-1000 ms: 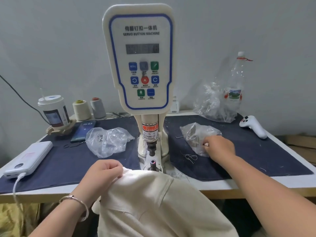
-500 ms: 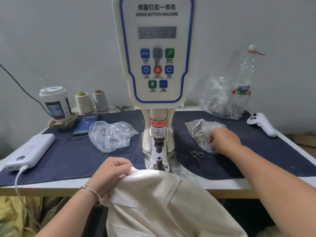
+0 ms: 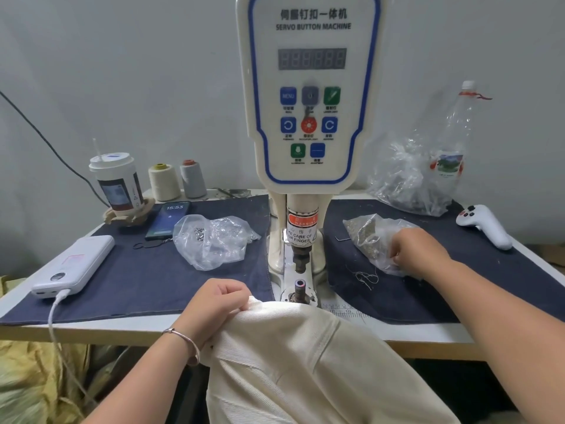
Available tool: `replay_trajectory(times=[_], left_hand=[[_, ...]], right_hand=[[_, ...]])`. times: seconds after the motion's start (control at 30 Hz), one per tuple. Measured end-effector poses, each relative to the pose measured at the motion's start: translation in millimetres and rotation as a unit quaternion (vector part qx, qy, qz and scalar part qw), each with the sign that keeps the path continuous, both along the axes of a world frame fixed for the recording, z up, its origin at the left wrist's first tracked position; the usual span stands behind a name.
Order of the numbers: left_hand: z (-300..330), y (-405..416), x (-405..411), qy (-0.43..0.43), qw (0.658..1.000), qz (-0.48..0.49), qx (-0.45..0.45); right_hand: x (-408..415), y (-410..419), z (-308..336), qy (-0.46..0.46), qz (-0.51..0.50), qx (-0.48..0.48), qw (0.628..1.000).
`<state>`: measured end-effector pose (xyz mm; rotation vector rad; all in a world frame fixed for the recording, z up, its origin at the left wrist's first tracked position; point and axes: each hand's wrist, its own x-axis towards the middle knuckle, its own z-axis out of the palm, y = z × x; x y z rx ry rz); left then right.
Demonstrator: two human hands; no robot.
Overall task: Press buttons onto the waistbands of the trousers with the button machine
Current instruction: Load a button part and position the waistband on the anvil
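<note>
Change: the hands stay as they were; only the view has shifted.
Left hand [image 3: 218,304]: fingers curled, gripping the trousers [image 3: 305,362] at the waistband edge, just before the machine [image 3: 301,264] die.
Right hand [image 3: 419,252]: fingers curled into the bag [image 3: 371,237], right of the machine.

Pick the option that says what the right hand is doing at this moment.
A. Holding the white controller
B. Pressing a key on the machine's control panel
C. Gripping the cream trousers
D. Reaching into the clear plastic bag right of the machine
D: the right hand has its fingers curled in the clear plastic bag on the dark mat right of the button machine, while the left hand grips the cream trousers.
</note>
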<state>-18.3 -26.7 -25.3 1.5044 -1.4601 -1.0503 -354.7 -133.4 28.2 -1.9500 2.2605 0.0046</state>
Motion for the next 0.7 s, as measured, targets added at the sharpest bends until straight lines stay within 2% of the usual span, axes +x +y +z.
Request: replay_trajectory(times=[0.07,0.17,0.3,0.43,0.6,0.7], left_hand=[[-0.2,-0.5,0.6,-0.006,1.000,-0.001,0.000],[-0.8,-0.8,1.2,0.002,1.000,0.000,0.000],[0.0,-0.1,0.2,0.006,1.000,0.000,-0.004],[1.6,1.3,-0.8,0.011,1.000,-0.001,-0.007],[3.2,2.3,-1.9,0.010,1.000,-0.002,-0.007],[3.4,1.9,-1.9,0.010,1.000,-0.002,-0.008]], right_hand=[[-1.2,-1.7,-6.1,-0.004,-0.007,-0.027,1.000],[-3.4,-3.5,-12.6,0.040,0.033,-0.049,0.997],[-10.9,-6.6,-13.1,0.060,0.121,-0.005,0.991],[-9.2,-10.7,-5.1,0.081,0.146,0.047,0.985],[-6.1,-10.4,-9.0,0.086,0.187,0.000,0.978],[-12.2,-7.0,-14.5,0.059,0.157,-0.024,0.986]])
